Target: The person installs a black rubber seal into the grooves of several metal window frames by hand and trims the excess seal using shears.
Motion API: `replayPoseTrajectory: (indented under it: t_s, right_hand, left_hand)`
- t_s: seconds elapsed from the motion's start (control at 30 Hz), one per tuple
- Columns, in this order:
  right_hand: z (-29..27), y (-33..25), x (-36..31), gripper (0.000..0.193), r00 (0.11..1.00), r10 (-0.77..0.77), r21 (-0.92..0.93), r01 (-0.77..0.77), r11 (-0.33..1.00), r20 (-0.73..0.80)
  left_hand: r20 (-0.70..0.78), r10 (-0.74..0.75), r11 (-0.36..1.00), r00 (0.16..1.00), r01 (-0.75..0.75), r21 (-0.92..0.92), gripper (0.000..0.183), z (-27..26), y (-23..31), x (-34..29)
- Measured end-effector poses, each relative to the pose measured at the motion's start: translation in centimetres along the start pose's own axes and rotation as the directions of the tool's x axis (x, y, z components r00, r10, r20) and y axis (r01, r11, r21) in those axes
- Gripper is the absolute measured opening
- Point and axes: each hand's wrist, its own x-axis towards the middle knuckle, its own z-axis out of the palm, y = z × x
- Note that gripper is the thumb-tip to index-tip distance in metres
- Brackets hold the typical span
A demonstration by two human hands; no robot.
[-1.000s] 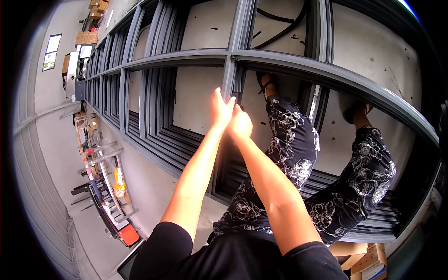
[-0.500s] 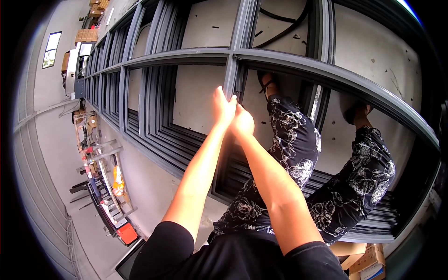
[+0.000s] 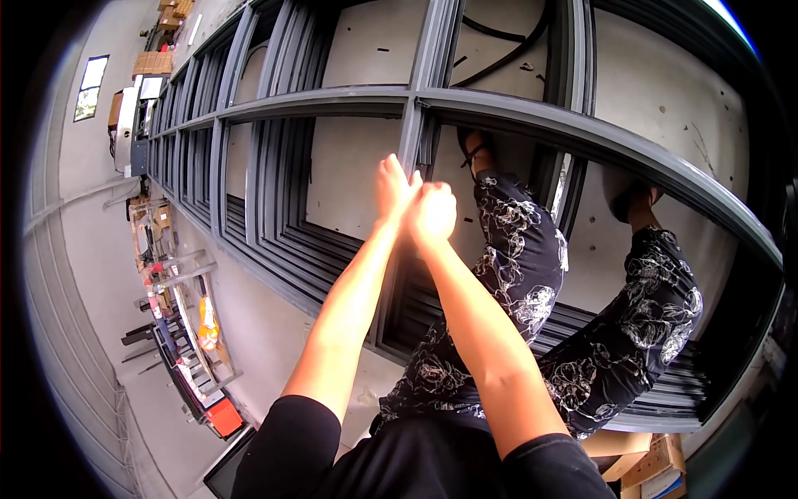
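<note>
- Left hand [image 3: 392,188] and right hand [image 3: 432,212], touching, both closed on the upright grey metal frame bar [image 3: 413,137].
- Bar likely stiff, heavy, smooth; best gripped just beyond both hands, near the crossbar joint.

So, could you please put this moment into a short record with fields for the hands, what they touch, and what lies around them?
left hand: left hand raised, fingers against the upright grey bar
right hand: right hand closed in a fist, pressed beside the left, at the same bar
frame: grey metal frame with a long crossbar, stacked frames beneath
legs: patterned trousers, feet resting inside the frame
background: cardboard box lower right, red cart lower left
</note>
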Motion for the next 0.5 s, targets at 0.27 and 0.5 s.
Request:
replayPoseTrajectory:
  t_s: [0.27, 0.5]
  right_hand:
    - [0.5, 0.9, 5.9, 0.019, 0.967, 0.248, 0.591, -0.168, 0.789, -0.057]
    - [2.5, 3.2, 8.2, 0.011, 0.957, 0.289, 0.723, -0.201, 0.661, 0.002]
  left_hand:
    - [-0.008, -0.041, 0.997, 0.999, 0.041, -0.062, 0.062, -0.9, 2.9, -0.7]
    - [-0.012, -0.018, 0.996, 1.000, 0.017, -0.091, 0.060, 0.4, 2.1, -0.7]
